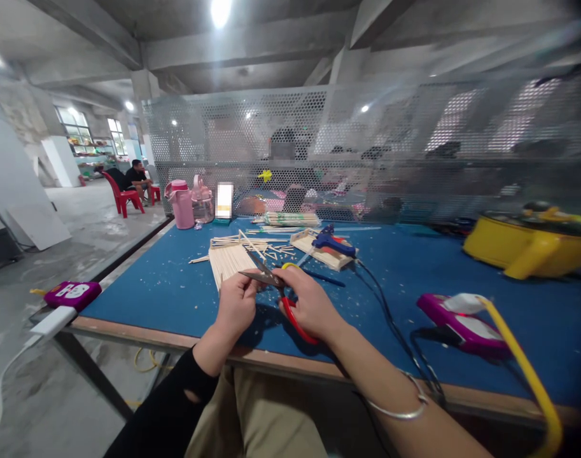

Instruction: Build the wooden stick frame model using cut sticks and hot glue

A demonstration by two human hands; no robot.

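My right hand [314, 302] is closed around the handles of a pair of scissors [297, 323] with red grips. The scissors' blades point left and stand somewhat apart, close to the fingertips of my left hand [235, 305]. My left thumb and fingers are pinched together; what they hold is too small or hidden to make out. Just beyond that hand lies a flat panel of pale wooden sticks [228, 261]. Loose sticks and short cut pieces [283, 250] are scattered behind it. A blue glue gun [333, 242] rests on a shallow wooden tray [314, 249].
Bundled sticks [290, 219] lie by the perforated metal screen [199, 140]. A pink thermos [180, 205], a clear bottle and a lit phone [224, 202] stand at back left. Purple power strips [462, 324] with cables and a yellow basket [524, 245] occupy the right. People sit beyond.
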